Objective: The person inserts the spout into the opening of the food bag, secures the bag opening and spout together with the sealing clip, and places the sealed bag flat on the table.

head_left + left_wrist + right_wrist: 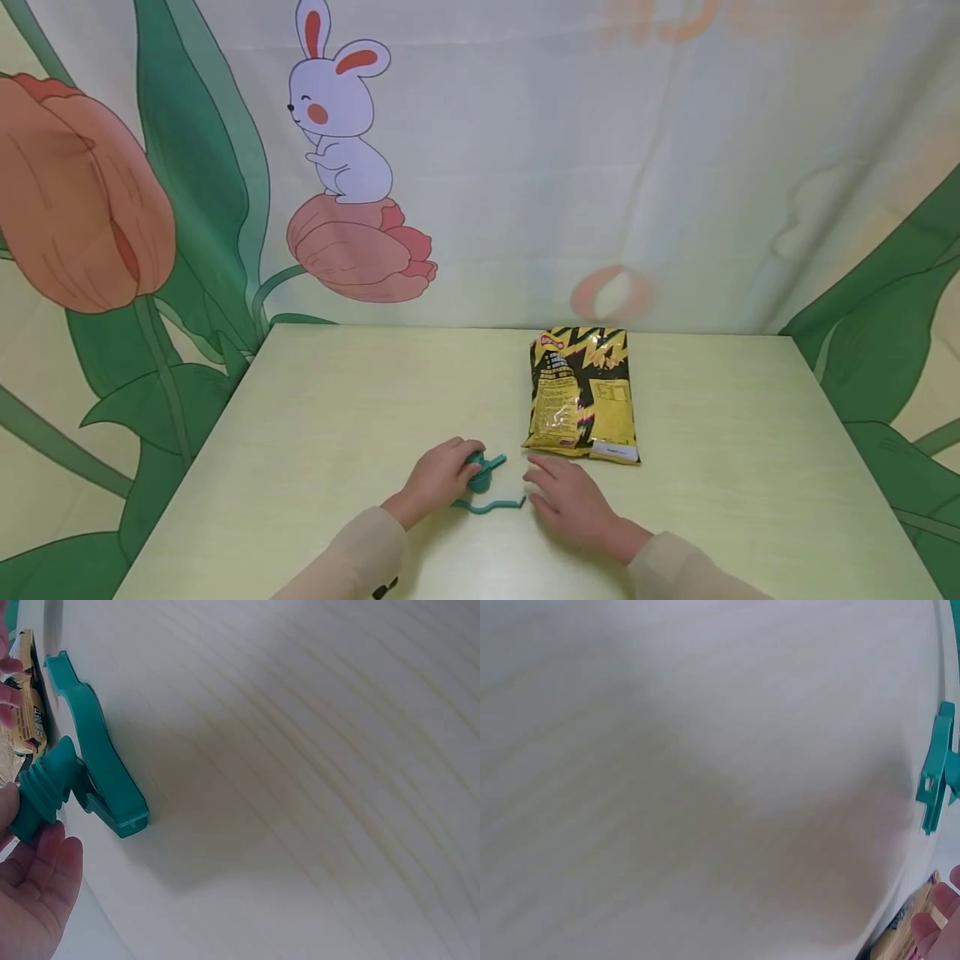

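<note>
Behind our pale bench point(352, 400) hangs a cloth backdrop point(525, 183) printed with tulips point(82, 200) and a white rabbit point(348, 167). On the bench, toward six o'clock in the head view, we have a green clip point(480, 481), and it ought to be light: moulded plastic by the look of it, stiff, smooth enough to slide a little, sturdy in the body, though we would not twist its slim arms. The best hold seems to be the ribbed neck point(46, 784), whose ridges should stop fingers slipping; the tip of the wavy arm point(487, 506), pointing to three o'clock, would suit a second grip. All of it is one even teal green, the neck standing out like a short funnel and the long arms spread apart, apparently joined at one end. We cannot tell whether it rests fully on the surface or is held just above. At nine o'clock from it, the left hand point(437, 479) pinches the neck between thumb and fingers. Toward three o'clock, the right hand point(573, 504) has its fingers loosely extended near the wavy arm's tip, gripping nothing. Farther out, between one and two o'clock, lies a yellow-and-black snack packet point(615, 404), its lower edge near the right hand's fingers.
</note>
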Demonstrator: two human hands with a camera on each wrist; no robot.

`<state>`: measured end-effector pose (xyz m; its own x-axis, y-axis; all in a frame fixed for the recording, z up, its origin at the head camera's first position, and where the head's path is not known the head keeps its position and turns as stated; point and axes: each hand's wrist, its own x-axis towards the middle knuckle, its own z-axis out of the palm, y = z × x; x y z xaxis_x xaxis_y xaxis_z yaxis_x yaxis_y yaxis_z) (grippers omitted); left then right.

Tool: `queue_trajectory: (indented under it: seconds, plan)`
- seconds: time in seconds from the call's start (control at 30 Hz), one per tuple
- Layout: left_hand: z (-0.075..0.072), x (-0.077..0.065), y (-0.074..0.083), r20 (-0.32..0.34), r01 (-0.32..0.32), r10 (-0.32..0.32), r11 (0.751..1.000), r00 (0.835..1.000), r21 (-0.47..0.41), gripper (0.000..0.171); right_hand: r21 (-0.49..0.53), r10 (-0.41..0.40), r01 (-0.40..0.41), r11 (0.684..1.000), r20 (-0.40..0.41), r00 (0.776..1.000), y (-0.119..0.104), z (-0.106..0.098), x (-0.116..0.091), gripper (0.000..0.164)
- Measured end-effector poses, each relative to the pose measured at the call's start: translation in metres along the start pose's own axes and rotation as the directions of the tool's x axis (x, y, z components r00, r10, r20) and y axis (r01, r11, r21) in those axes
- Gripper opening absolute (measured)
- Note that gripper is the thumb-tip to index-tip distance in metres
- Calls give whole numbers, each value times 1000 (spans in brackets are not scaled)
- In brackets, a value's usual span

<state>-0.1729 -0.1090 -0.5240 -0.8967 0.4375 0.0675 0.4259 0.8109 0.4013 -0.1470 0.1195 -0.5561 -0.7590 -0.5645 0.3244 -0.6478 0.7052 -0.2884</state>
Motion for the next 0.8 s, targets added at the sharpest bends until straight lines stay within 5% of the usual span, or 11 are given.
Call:
queue_trajectory:
  seconds: [0.47,0.8]
  plan:
    - [-1,4,7,12,24,-23,999,1000,-33,26,-1,-5,5,1000,-163,987,21,-16,2,25]
    - [-4,5,11,22,33,-33,999,999,-42,26,-54,-9,-1,999,-190,982,34,-25,5,28]
